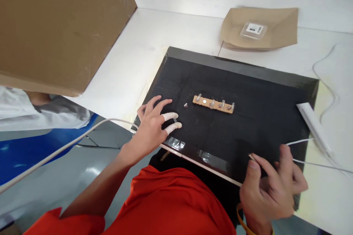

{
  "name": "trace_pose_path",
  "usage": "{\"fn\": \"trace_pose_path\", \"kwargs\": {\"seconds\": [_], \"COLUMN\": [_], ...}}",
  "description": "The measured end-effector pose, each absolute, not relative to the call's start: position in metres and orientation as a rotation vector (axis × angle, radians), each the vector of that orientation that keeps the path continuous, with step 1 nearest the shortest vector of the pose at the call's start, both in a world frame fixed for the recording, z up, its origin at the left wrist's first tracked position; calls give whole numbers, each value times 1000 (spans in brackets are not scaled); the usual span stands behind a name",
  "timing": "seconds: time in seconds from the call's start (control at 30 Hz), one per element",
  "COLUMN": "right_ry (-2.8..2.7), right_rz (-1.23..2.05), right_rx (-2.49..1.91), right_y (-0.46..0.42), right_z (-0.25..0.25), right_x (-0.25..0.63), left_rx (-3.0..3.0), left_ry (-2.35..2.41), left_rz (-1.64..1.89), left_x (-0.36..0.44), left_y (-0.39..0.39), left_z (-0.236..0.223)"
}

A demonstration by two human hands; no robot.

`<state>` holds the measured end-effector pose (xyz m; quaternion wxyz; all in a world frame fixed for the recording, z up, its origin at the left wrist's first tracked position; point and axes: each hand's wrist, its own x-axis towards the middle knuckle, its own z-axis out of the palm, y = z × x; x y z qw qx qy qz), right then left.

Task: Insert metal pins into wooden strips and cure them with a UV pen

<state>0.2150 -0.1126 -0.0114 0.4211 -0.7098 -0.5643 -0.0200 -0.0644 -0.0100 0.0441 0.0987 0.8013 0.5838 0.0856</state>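
My left hand [153,123] rests at the left side of the black mat [253,117], with white covers on its thumb and index finger. Between those two fingertips is a small shiny, clear-looking piece [175,120]; its kind is too small to tell. Just beyond them lies a tiny white and dark red part [185,105] on the mat. A tan strip [204,101] with several short clear tubes standing on it lies further right. Over the mat's front right corner, my right hand [271,187] pinches a small dark-tipped thing [251,157], mostly hidden by the fingers.
A brown paper tray [284,25] holding a clear labelled box [253,30] stands at the back. A white bar-shaped device [314,126] with thin cables lies on the mat's right edge. A large brown panel [60,25] and another person's white sleeve [41,112] are at left.
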Motion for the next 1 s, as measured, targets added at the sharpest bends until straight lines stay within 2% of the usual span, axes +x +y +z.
{"fn": "trace_pose_path", "kwargs": {"seconds": [0.57, 1.0], "right_ry": [-1392, -1397], "right_rz": [-22, -44], "right_rx": [-1791, -1762], "right_y": [-115, -112], "right_z": [-15, -13], "right_x": [217, 216], "left_rx": [2360, 2244], "left_ry": [1976, 2013], "left_rz": [502, 453], "left_x": [-52, -52], "left_y": [-16, 11], "left_z": [37, 36]}}
